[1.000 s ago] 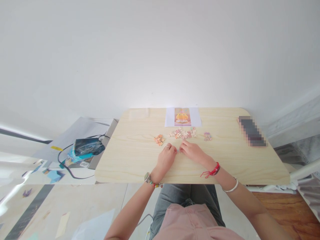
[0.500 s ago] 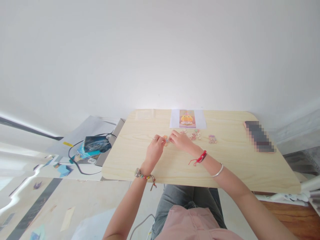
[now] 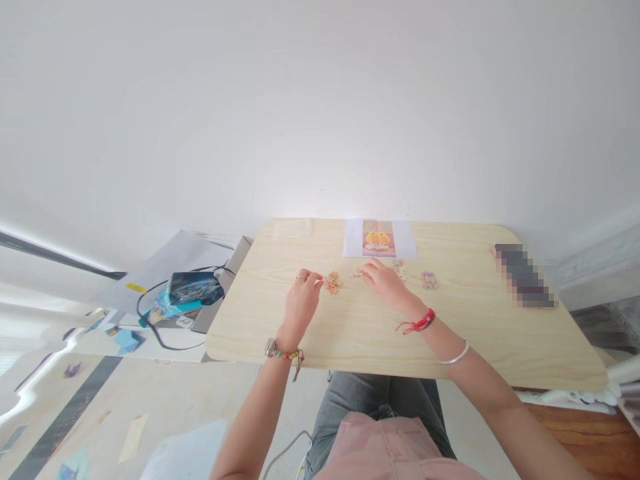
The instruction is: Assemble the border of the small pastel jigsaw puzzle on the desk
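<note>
We are pinching our left hand point(image 3: 301, 300) fingers beside the small orange jigsaw cluster point(image 3: 333, 283); our right hand point(image 3: 387, 283), fingers together, is covering loose pastel jigsaw pieces point(image 3: 429, 280), mostly unjoined.

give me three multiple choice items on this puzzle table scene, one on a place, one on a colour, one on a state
1. Where does the printed reference picture lie on the pale wooden table?
A. at the far edge by the wall
B. at the near edge by the person's lap
C. on the floor

2. What colour is the string bracelet on the right wrist?
A. green
B. red
C. blue

3. How does the left hand stand to the small orange cluster of puzzle pieces?
A. flat on top of it
B. fingertips right beside it
C. off the table altogether

Answers: 1 A, the picture sits along the far edge under the white wall. 2 B, the string with its loose ends is plainly red. 3 B, the fingers reach to the cluster's left side while the right hand rests on the pale pieces further right.
</note>
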Available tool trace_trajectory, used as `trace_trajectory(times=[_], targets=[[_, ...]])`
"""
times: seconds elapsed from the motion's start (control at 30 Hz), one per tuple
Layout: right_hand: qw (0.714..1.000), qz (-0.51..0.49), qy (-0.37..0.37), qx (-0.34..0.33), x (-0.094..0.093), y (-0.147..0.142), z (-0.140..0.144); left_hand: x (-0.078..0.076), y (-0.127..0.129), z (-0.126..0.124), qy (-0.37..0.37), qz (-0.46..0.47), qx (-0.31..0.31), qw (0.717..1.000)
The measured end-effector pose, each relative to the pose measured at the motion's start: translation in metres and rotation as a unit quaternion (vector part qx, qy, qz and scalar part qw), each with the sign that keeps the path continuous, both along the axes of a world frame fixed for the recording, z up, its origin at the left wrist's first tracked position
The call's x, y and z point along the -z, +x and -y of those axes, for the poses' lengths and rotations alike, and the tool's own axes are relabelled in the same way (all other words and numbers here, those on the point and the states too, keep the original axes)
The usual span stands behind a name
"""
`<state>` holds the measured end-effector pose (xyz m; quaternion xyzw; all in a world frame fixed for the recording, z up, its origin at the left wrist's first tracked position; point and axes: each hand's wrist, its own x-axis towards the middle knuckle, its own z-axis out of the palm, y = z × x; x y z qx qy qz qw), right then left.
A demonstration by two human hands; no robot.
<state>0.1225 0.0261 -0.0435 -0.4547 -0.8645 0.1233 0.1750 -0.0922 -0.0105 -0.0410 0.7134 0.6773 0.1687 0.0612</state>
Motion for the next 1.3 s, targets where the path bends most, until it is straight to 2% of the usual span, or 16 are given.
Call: trace_trajectory(times=[0.1, 0.17, 0.3, 0.4, 0.57, 0.67, 0.83, 1.0, 1.13, 1.3], targets=[[0.999, -0.009, -0.019, 0.035, 0.011, 0.036, 0.014, -0.002, 0.023, 0.007, -0.023, -0.002, 0.042, 0.999], [0.998, -0.011, -0.033, 0.043, 0.018, 0.051, 0.023, 0.001, 0.045, 0.009, -0.083, -0.021, 0.093, 0.992], [0.998, -0.019, -0.047, 0.046, 0.024, 0.057, 0.03, 0.008, 0.084, 0.007, -0.116, -0.026, 0.14, 0.983], [0.998, -0.018, -0.041, 0.035, 0.025, 0.052, 0.03, 0.01, 0.097, 0.003, -0.123, -0.03, 0.155, 0.98], [0.999, 0.015, -0.007, 0.031, 0.028, 0.047, 0.031, 0.008, 0.097, -0.003, -0.121, -0.031, 0.171, 0.977], [0.999, -0.005, 0.004, 0.031, 0.028, 0.048, 0.031, 0.007, 0.095, -0.005, -0.113, -0.024, 0.179, 0.977], [0.996, -0.066, -0.035, 0.041, 0.027, 0.05, 0.025, 0.011, 0.098, -0.006, -0.104, -0.012, 0.177, 0.979], [0.992, -0.083, -0.047, 0.081, 0.021, 0.054, 0.024, 0.016, 0.097, -0.004, -0.094, -0.007, 0.16, 0.983], [0.99, -0.048, -0.048, 0.127, 0.02, 0.052, 0.039, 0.019, 0.09, -0.007, -0.096, -0.003, 0.197, 0.976], [0.986, 0.024, -0.037, 0.159, 0.026, 0.038, 0.056, 0.02, 0.089, -0.015, -0.107, -0.007, 0.254, 0.961]])
